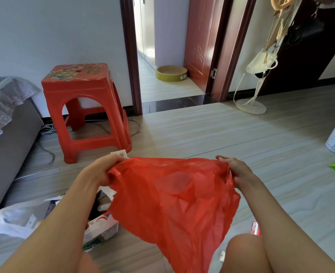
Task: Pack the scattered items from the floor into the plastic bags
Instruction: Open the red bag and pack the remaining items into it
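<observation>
The red plastic bag [174, 196], thin and limp, is gripped at its rim by both hands [103, 170] [236, 170], held apart.

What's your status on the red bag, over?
Both hands, left and right, grip red plastic bag, stretched open. Boxes and white bag on floor, left. Nothing blocking.
</observation>
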Tool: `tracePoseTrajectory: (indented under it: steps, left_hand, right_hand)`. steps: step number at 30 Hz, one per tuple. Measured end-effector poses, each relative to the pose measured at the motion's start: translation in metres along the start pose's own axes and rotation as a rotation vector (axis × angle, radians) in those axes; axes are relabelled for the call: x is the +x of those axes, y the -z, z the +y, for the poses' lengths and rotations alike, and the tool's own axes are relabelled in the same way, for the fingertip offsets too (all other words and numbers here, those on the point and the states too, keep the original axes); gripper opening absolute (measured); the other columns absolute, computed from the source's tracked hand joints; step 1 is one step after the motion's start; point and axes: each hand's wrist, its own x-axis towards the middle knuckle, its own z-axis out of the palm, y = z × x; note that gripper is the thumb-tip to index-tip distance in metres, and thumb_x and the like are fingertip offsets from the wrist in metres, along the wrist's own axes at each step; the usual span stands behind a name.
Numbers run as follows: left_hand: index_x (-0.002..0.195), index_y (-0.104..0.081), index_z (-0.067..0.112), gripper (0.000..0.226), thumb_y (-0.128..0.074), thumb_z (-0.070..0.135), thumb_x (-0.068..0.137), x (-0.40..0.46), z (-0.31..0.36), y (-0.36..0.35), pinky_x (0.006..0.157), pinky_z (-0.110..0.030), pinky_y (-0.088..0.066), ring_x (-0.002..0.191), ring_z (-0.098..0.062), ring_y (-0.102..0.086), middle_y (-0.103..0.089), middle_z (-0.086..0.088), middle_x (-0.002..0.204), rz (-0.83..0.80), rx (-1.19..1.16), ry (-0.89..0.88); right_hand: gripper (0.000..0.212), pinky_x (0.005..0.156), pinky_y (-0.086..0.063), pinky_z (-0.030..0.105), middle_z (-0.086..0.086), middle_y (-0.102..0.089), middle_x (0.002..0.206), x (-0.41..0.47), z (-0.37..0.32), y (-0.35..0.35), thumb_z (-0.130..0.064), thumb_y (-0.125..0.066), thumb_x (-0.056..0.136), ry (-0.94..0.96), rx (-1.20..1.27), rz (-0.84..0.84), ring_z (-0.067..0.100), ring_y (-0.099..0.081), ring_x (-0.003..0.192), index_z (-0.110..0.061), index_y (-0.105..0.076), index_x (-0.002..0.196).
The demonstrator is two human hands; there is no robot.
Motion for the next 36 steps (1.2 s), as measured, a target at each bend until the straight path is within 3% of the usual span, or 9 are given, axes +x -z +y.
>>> tracePoseTrajectory:
  steps: [7,10,15,18,22,26,28,32,36]
  left_hand:
    - [0.101,-0.064,0.012,0.017,-0.059,0.02,0.087,-0.001,-0.012,0.006,0.057,-0.027,-0.056,0.069,-0.019,-0.064,-0.067,-0.011,0.09,-0.111,0.36,-0.008]
    - [0.096,-0.065,0.011,0.011,-0.056,0.015,0.09,0.021,-0.026,-0.013,0.046,-0.017,-0.051,0.066,-0.014,-0.06,-0.063,-0.006,0.088,0.027,0.438,-0.197]
    - [0.091,-0.063,0.014,0.011,-0.052,0.014,0.091,0.084,-0.065,-0.049,0.055,-0.022,-0.041,0.069,-0.014,-0.051,-0.057,-0.003,0.079,0.14,0.689,-0.215]
    - [0.07,-0.054,0.015,0.026,-0.044,0.01,0.093,0.12,-0.107,-0.06,0.044,-0.02,-0.034,0.057,-0.015,-0.045,-0.049,-0.002,0.062,0.254,0.562,-0.145]
    - [0.081,-0.058,0.007,0.023,-0.038,0.003,0.089,0.145,-0.173,-0.057,0.048,-0.021,-0.03,0.045,-0.015,-0.044,-0.053,-0.005,0.054,0.431,0.154,0.046]
    - [0.113,-0.051,-0.001,0.029,-0.042,0.0,0.085,0.142,-0.192,-0.062,0.084,-0.038,-0.044,0.094,-0.029,-0.055,-0.055,-0.018,0.104,0.63,0.347,-0.062]
    - [0.117,-0.047,0.004,0.039,-0.045,-0.001,0.078,0.134,-0.183,-0.074,0.098,-0.042,-0.038,0.112,-0.031,-0.046,-0.049,-0.015,0.117,0.725,0.679,-0.448]
    - [0.101,-0.058,0.015,0.03,-0.051,0.01,0.073,0.134,-0.185,-0.115,0.091,-0.039,-0.036,0.102,-0.026,-0.054,-0.058,-0.005,0.105,0.241,1.415,-1.361]
    - [0.119,-0.058,0.016,0.064,-0.072,0.046,0.064,0.147,-0.201,-0.129,0.109,-0.059,-0.021,0.122,-0.034,-0.05,-0.063,-0.011,0.114,-0.243,2.063,-0.839]
  right_hand:
    - [0.016,0.065,-0.049,0.022,0.008,-0.066,0.087,0.02,0.001,0.03,-0.008,-0.059,0.087,0.187,-0.682,-0.101,0.014,-0.06,0.074,-0.007,-0.068,0.101]
    - [0.015,0.06,-0.047,0.018,0.009,-0.065,0.087,0.035,0.011,0.031,-0.013,-0.061,0.088,0.229,-0.788,-0.084,0.013,-0.058,0.072,-0.005,-0.068,0.099]
    - [0.043,0.094,-0.042,0.038,0.009,-0.06,0.12,0.085,0.042,0.026,-0.028,-0.067,0.081,0.336,-1.137,-0.018,0.025,-0.055,0.11,-0.01,-0.057,0.119]
    - [0.04,0.091,-0.041,0.043,0.012,-0.055,0.122,0.094,0.074,0.021,-0.028,-0.06,0.083,0.684,-1.333,0.196,0.032,-0.049,0.114,-0.012,-0.056,0.12]
    - [0.027,0.074,-0.05,0.042,0.01,-0.063,0.092,0.088,0.143,0.025,-0.029,-0.048,0.079,1.02,-1.348,0.114,0.032,-0.061,0.085,-0.011,-0.062,0.093]
    - [0.033,0.068,-0.055,0.041,0.008,-0.064,0.091,0.095,0.196,0.042,-0.033,-0.045,0.077,0.808,-1.387,-0.034,0.032,-0.063,0.079,-0.012,-0.065,0.093]
    - [0.038,0.072,-0.053,0.042,0.01,-0.065,0.099,0.104,0.204,0.046,-0.034,-0.048,0.077,0.726,-1.387,-0.028,0.033,-0.064,0.087,-0.011,-0.064,0.103]
    - [0.048,0.09,-0.048,0.043,0.015,-0.059,0.116,0.128,0.2,0.045,-0.021,-0.067,0.076,0.751,-1.326,-0.013,0.037,-0.059,0.103,-0.009,-0.056,0.121]
    - [0.058,0.087,-0.051,0.049,0.017,-0.06,0.114,0.155,0.188,0.035,-0.026,-0.068,0.073,0.898,-1.44,-0.058,0.037,-0.06,0.102,-0.019,-0.049,0.127]
